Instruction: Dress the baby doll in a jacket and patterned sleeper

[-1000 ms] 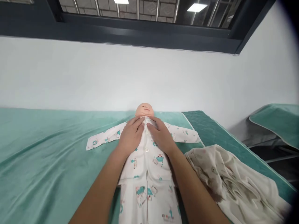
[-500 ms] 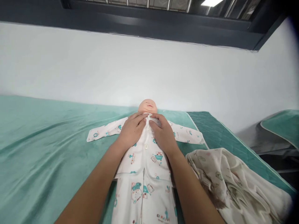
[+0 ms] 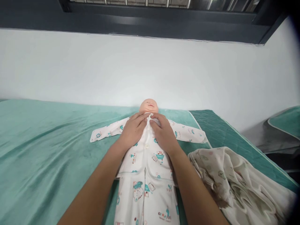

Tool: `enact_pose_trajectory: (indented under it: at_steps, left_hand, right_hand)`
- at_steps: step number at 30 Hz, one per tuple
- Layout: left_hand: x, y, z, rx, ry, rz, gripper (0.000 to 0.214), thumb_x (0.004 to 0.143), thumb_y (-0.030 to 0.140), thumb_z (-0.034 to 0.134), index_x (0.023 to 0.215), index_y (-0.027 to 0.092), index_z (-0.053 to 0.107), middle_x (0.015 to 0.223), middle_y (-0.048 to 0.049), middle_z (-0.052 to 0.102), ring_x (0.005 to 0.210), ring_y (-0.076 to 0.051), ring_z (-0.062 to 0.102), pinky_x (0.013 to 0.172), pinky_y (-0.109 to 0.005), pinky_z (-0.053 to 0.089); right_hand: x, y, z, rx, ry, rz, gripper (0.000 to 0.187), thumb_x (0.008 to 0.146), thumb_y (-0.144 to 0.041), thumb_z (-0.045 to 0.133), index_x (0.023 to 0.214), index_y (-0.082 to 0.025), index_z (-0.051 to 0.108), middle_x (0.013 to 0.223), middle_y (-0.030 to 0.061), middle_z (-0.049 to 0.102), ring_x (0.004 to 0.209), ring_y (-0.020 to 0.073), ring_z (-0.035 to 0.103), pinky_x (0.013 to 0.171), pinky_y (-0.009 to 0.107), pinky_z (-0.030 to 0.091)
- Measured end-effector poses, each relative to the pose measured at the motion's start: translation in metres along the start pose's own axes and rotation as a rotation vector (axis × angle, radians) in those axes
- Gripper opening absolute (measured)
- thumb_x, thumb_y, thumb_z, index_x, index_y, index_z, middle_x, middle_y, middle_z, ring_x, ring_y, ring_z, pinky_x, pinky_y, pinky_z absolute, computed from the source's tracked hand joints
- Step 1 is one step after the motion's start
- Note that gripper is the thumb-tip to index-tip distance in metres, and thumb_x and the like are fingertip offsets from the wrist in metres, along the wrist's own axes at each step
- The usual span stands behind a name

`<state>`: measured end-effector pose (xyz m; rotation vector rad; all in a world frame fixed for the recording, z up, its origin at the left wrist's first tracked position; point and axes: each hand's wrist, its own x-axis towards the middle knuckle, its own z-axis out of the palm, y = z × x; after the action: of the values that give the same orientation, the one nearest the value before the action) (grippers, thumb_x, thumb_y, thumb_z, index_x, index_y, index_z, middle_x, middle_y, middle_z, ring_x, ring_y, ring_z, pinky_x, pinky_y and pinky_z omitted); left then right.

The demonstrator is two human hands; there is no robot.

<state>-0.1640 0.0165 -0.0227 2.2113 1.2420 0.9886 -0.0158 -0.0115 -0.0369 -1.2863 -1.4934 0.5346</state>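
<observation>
A baby doll (image 3: 149, 106) lies on its back with its head near the wall. It wears a white printed baby shirt (image 3: 136, 162) and matching trousers (image 3: 152, 203), and the long sleeves spread out to both sides. My left hand (image 3: 134, 129) rests on the chest, thumb and fingers closing on the shirt's front edge just under the collar. From the other side my right hand (image 3: 164, 131) grips the opposite edge between thumb and forefinger. The top fastening lies between my fingertips and is partly hidden. Lower down, a pale button (image 3: 147, 146) shows on the shirt front.
A green blanket (image 3: 47, 150) with soft folds covers the surface beneath the doll. To the right, a crumpled cream printed cloth (image 3: 236, 181) lies beside my right forearm on a darker green quilted pad (image 3: 208, 122). A white wall (image 3: 131, 68) stands behind.
The view has shifted slightly. My fingers at the collar have moved very little, and both hands stay on the shirt front.
</observation>
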Motion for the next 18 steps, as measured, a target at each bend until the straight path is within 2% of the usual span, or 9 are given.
enact_pose_trajectory:
  at_steps: [4, 8, 13, 18]
  left_hand:
    - [0.0002, -0.0005, -0.0011, 0.01, -0.016, 0.011, 0.043, 0.099, 0.03, 0.033, 0.133, 0.029, 0.059, 0.144, -0.0035, 0.052, 0.135, -0.019, 0.044, 0.117, -0.04, 0.032]
    - [-0.0003, -0.0014, -0.0006, 0.013, -0.014, 0.013, 0.043, 0.099, 0.029, 0.033, 0.133, 0.03, 0.059, 0.143, -0.0035, 0.052, 0.135, -0.019, 0.044, 0.117, -0.041, 0.033]
    - [-0.0014, 0.0005, 0.0003, 0.026, 0.012, 0.016, 0.041, 0.099, 0.029, 0.035, 0.13, 0.031, 0.062, 0.144, -0.0023, 0.052, 0.134, -0.02, 0.046, 0.116, -0.042, 0.033]
    - [-0.0017, -0.0008, -0.0011, 0.044, -0.037, 0.032, 0.041, 0.099, 0.03, 0.034, 0.128, 0.031, 0.062, 0.146, -0.0025, 0.049, 0.136, -0.021, 0.044, 0.116, -0.042, 0.034]
  right_hand:
    - [-0.0012, -0.0025, -0.0015, -0.045, -0.037, -0.007, 0.026, 0.092, -0.036, 0.046, 0.112, -0.028, 0.06, 0.125, 0.0033, 0.06, 0.121, 0.0231, 0.05, 0.105, 0.043, 0.037]
    - [-0.0026, -0.0038, -0.0023, -0.005, -0.027, 0.001, 0.024, 0.091, -0.034, 0.047, 0.112, -0.028, 0.06, 0.127, 0.0013, 0.061, 0.123, 0.0216, 0.05, 0.107, 0.041, 0.036]
    - [-0.0039, -0.0037, -0.0026, 0.051, -0.006, 0.091, 0.029, 0.091, -0.037, 0.049, 0.118, -0.029, 0.057, 0.124, 0.0012, 0.064, 0.118, 0.0221, 0.055, 0.103, 0.042, 0.039]
    - [-0.0024, -0.003, -0.0019, 0.01, -0.06, 0.024, 0.037, 0.091, -0.037, 0.049, 0.128, -0.029, 0.053, 0.137, 0.0024, 0.058, 0.131, 0.0234, 0.046, 0.109, 0.043, 0.033]
